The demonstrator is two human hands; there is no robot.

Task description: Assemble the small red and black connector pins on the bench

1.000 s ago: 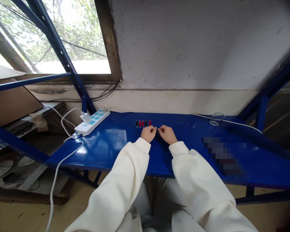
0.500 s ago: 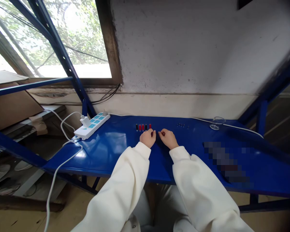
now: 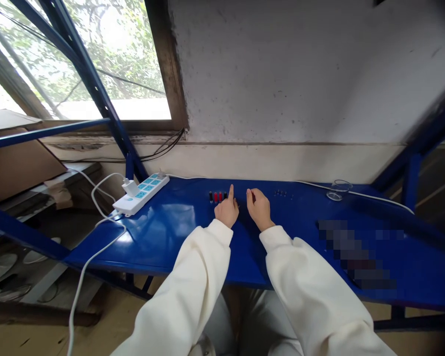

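A short row of small red and black pieces (image 3: 217,197) stands on the blue metal shelf (image 3: 163,227) near the wall. My left hand (image 3: 227,210) lies just right of the row. Its index finger points out and covers the row's right end, while the other fingers are curled under. My right hand (image 3: 258,207) rests a little to the right, fingers pressed together in a pinch, with a speck of red at the fingertips. Both arms are in white sleeves.
A white power strip (image 3: 143,190) with a plugged charger and a trailing white cable (image 3: 92,247) lies at the shelf's left end. Several tiny dark pieces (image 3: 283,193) and a small glass dish (image 3: 337,190) sit to the right. Blue rack struts (image 3: 92,84) cross the window.
Both hands have slid slightly toward the wall. My left index finger has stretched out to the right end of the row, and my right hand has turned more upright.
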